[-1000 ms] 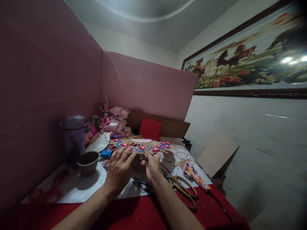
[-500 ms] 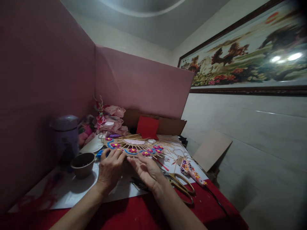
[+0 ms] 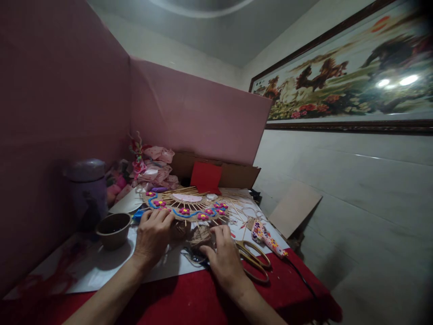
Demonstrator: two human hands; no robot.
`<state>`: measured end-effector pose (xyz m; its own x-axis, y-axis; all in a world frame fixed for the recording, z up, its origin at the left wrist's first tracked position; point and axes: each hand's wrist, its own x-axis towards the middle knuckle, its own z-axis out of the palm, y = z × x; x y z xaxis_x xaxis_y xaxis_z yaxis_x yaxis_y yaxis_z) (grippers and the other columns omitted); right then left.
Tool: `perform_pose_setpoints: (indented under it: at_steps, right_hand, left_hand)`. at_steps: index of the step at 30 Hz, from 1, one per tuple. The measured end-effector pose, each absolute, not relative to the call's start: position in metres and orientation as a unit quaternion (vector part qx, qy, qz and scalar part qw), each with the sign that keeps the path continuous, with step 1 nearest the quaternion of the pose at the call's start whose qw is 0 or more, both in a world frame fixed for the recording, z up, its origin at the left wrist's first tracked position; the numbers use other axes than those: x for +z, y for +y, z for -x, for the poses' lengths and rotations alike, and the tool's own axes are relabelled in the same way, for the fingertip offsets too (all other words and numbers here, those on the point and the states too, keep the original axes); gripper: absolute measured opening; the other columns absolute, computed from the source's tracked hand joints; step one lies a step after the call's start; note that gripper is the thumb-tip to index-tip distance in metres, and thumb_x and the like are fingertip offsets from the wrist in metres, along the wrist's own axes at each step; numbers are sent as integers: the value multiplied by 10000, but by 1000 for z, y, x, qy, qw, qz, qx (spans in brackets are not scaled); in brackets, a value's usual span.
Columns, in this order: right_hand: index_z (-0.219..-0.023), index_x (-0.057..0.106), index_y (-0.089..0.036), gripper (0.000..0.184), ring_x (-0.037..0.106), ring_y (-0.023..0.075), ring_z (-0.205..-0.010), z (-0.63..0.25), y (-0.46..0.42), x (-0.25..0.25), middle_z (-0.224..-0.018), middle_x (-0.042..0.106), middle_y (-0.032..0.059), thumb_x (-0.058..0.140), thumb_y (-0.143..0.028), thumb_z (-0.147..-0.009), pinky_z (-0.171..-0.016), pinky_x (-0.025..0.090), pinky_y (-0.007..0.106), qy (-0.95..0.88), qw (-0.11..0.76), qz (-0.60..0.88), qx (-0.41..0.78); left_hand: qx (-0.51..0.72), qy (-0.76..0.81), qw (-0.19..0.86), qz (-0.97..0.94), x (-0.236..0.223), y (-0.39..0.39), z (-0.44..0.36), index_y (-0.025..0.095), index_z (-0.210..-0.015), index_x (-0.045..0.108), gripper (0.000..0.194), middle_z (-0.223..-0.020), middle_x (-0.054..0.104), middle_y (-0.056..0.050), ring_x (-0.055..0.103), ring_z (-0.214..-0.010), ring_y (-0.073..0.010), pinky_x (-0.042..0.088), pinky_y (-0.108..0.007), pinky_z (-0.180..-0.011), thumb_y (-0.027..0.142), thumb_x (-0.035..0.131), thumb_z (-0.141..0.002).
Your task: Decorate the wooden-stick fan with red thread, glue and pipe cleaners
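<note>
A fan-shaped craft (image 3: 192,214) of thin wooden sticks spreads over the middle of the table, with pink flowers and a wavy blue line along its band and a pale half-round piece at its centre. My left hand (image 3: 154,235) grips its near left edge, fingers curled over the rim and thumb hidden. Below the craft's near edge sits a ball of brown twine (image 3: 200,236). Beside the ball, my right hand (image 3: 227,259) reaches in, thumb and fingers apart; whether the fingertips touch the twine I cannot tell. Large scissors (image 3: 253,262) lie right of that hand.
A floral-patterned glue gun (image 3: 267,239) with a cord lies at the right. At the left stand a brown bowl (image 3: 113,241) and a purple tumbler (image 3: 87,198). A red card (image 3: 206,177) leans at the back. Loose sticks lie at the right rear.
My right hand has let go of the craft's near edge and moved down and right to the twine ball. The left hand keeps its grip. The craft's top has tilted towards me.
</note>
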<state>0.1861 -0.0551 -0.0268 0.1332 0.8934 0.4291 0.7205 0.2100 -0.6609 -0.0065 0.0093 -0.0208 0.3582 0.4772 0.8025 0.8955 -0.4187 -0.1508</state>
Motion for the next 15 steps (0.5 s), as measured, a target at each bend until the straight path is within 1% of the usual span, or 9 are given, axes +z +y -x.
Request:
perform_pose_setpoints:
  at_steps: [1, 3, 5, 8, 10, 13, 15]
  right_hand:
    - [-991, 575, -183, 298, 617, 265, -972, -186, -53, -28, -1064, 578, 103, 657, -144, -707, -852, 474, 363, -663, 390, 635, 71]
    - [-1034, 556, -167, 302, 626, 262, -970, -185, -45, -30, -1037, 599, 110, 636, -148, -743, -829, 475, 337, -672, 335, 658, 54]
    - [-1046, 539, -153, 275, 637, 251, -953, -184, -36, -30, -1013, 621, 113, 609, -160, -780, -799, 474, 311, -667, 309, 676, 42]
    - [-1039, 525, -143, 249, 653, 244, -923, -182, -23, -30, -1009, 639, 121, 592, -155, -800, -743, 470, 285, -649, 284, 706, -2]
    - [-1032, 524, -145, 222, 673, 242, -855, -183, -17, -32, -935, 666, 110, 566, -139, -814, -689, 465, 283, -645, 251, 721, -40]
    - [-1040, 527, -166, 209, 688, 238, -767, -185, -15, -37, -834, 687, 82, 531, -120, -837, -624, 453, 283, -653, 208, 720, -106]
    - [-1030, 542, -174, 198, 691, 241, -744, -188, -17, -40, -825, 688, 76, 526, -112, -842, -592, 446, 281, -662, 185, 711, -149]
  left_hand:
    - [-348, -446, 301, 767, -20, 9, 7, 170, -871, 667, 130, -881, 689, -72, 617, -855, -256, 402, -397, -801, 126, 557, -817]
    - [-352, -444, 303, 766, -19, 9, 7, 175, -849, 666, 127, -850, 685, -64, 619, -837, -249, 399, -394, -811, 128, 551, -821]
    - [-358, -441, 306, 764, -17, 8, 7, 180, -839, 666, 131, -837, 683, -60, 622, -828, -242, 396, -392, -825, 129, 545, -824]
    - [-372, -432, 313, 759, -17, 9, 7, 180, -858, 665, 148, -836, 686, -59, 624, -830, -232, 391, -386, -844, 124, 531, -830]
    - [-374, -429, 319, 758, -16, 9, 6, 175, -856, 664, 158, -833, 687, -59, 623, -822, -228, 388, -382, -847, 117, 520, -830]
    - [-359, -437, 323, 759, -15, 9, 7, 175, -783, 654, 153, -805, 680, -56, 615, -790, -230, 385, -386, -834, 111, 519, -814]
    - [-350, -448, 321, 758, -14, 8, 8, 180, -730, 635, 143, -777, 669, -54, 605, -771, -235, 382, -394, -819, 118, 524, -797]
